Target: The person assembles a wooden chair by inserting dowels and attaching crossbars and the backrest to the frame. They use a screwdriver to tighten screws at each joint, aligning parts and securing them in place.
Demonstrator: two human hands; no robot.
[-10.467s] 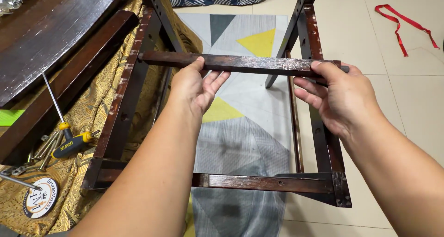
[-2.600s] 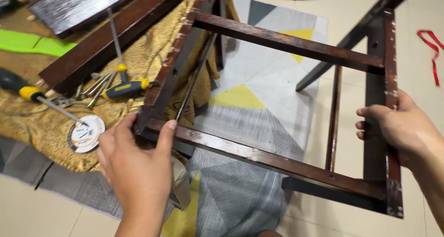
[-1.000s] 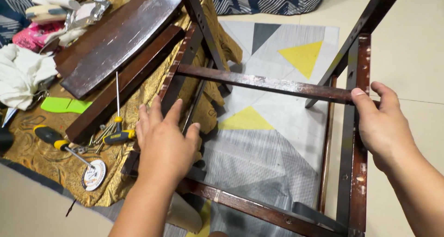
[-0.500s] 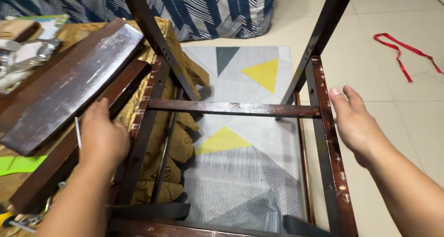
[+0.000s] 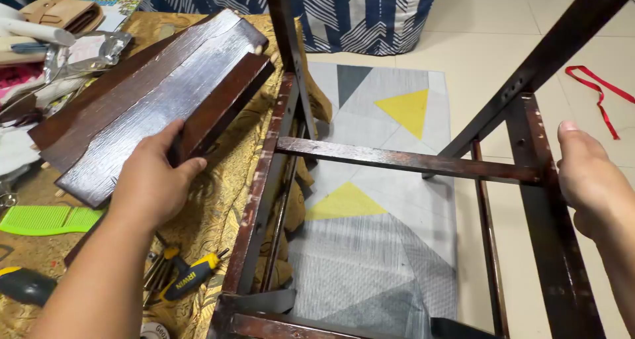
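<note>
Your left hand [image 5: 153, 183] is clamped on the dark wooden board [image 5: 149, 104], fingers curled over its near long edge and thumb on the glossy top face, right by the lower corner. The board lies tilted, just left of the dark wooden frame [image 5: 264, 187], its far end almost touching the frame's upright leg [image 5: 288, 54]. Take the frame as your landmark: it stands open in front of you, its cross rail [image 5: 410, 162] running from the left side rail to the right side rail [image 5: 552, 246], with a second leg [image 5: 562, 41] slanting up and away at the far right. Your right hand [image 5: 589, 180] sits at the outer edge of that right side rail, fingers straight and slack, closed on nothing; whether the palm is actually touching the wood, I can't tell from here. Under the board and the frame's left side lies a gold patterned cloth [image 5: 225, 207]. On it, left of the frame's near corner, there's a yellow-and-black screwdriver [image 5: 188, 278] beside a bundle of thin metal tools, and further left a green comb [image 5: 43, 218] and a black-handled tool [image 5: 23, 285] at the picture's edge. Through the frame you see a grey mat with yellow triangles [image 5: 390, 213] on the tiled floor. Beyond the frame hangs a blue-and-white patterned fabric [image 5: 357, 11]. Well off to the right of the frame, a red ribbon [image 5: 598, 94] lies on the tiles. Far left of the board, a tan wallet [image 5: 56, 11] and scattered clutter.
</note>
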